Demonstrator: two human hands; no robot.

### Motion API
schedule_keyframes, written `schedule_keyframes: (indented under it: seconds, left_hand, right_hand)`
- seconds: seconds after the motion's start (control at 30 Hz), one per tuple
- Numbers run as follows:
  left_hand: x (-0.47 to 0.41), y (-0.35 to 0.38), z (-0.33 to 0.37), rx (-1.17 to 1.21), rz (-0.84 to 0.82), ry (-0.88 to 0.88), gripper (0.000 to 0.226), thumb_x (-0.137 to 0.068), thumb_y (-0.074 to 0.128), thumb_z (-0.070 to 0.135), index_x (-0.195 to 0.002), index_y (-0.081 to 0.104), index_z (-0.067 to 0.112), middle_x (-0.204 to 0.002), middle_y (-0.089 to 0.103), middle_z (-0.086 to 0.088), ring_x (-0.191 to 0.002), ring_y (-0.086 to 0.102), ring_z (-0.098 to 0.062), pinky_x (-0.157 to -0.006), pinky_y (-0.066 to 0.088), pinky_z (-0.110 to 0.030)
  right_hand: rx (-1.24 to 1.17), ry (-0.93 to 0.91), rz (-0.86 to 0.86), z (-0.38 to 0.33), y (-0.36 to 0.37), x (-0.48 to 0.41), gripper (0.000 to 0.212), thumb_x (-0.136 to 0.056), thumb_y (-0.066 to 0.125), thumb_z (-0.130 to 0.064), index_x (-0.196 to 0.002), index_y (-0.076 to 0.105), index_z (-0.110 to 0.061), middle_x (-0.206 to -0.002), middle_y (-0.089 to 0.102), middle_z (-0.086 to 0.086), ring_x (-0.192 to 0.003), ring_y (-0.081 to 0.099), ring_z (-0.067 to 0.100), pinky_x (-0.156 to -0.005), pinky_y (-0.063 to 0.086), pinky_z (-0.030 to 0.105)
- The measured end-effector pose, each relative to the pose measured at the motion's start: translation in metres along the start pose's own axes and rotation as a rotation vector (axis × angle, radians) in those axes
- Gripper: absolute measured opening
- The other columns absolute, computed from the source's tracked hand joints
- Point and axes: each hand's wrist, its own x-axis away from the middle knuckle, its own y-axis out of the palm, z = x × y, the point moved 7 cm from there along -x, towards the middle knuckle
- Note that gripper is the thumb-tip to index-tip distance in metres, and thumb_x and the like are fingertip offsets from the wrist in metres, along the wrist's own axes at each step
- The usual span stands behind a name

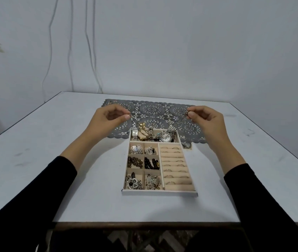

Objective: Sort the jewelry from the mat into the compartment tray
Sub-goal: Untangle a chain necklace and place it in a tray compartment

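Between the two sets of fingertips a long silver link chain [178, 122] hangs like a slack rope. The left hand [111, 116] pinches one end between thumb and forefinger, and the right hand [205, 118] pinches the other end the same way, with the remaining fingers of both curled loosely toward the palms. Below the fingers, the sag of the chain dips into the long far compartment of the cream, velvet-lined compartment tray [160, 193]. There it meets a square silver watch [134, 132] and a gold-toned piece [141, 131] (I can't make out where the chain stops and the heap begins). Beyond the fingertips spreads the grey lace-pattern mat [152, 109]. At its near edge, down and inward from the right fingers, one small silvery trinket [186, 144] sits just beside the tray's far right corner. I'd judge the step in hand is laying this chain into that far compartment, late in the sorting. The small squares nearer the wrists hold brooches and beads, and the padded ring rolls [176, 166] carry rings. The next move, to my eye, calls for lowering both ends together and drawing them inward, so the links fold inside the walls and don't drape over the rim. Then both pinches can open, and the trinket looks like the piece left to fetch.
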Motion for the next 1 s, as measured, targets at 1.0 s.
schedule_keyframes:
  seconds: [1.0]
  left_hand:
    - [0.019,0.033,-0.023,-0.169,-0.16,-0.063,0.009,-0.082,0.075,0.011,-0.086,0.073,0.019,-0.084,0.073,0.006,-0.088,0.069,-0.01,-0.085,0.054,-0.031]
  right_hand:
    - [0.239,-0.005,-0.215,0.011,0.023,0.025,0.014,-0.079,0.074,-0.005,-0.088,0.076,-0.015,-0.087,0.074,0.005,-0.087,0.068,0.03,-0.085,0.056,0.04]
